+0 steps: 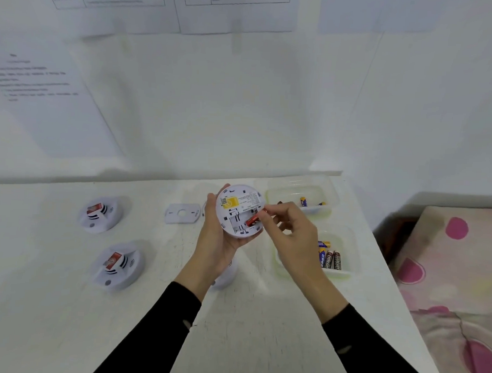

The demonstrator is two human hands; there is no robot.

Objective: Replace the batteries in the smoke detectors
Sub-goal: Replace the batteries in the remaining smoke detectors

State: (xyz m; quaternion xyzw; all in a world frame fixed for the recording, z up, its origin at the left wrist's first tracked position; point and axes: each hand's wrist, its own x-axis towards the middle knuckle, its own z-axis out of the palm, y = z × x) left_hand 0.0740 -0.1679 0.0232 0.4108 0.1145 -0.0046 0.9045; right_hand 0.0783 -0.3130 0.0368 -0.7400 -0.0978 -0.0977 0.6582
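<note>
Mid-swap, cups smoke detector (239, 207) in left hand (215, 238), pinches red battery (252, 221) at its bay (239, 222) with right hand (292, 226); next likely needs tilting it free or home

Left hand (217, 241) cradles an upturned smoke detector (239, 211); right hand (291, 227) seemingly pinches a battery (252, 221).

Battery tubs (337, 273) rt (detectors (100, 214) lt)

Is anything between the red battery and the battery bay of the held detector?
Nothing visible. The right hand pinches the red battery at the open bay of the detector, which the left hand holds.
</note>
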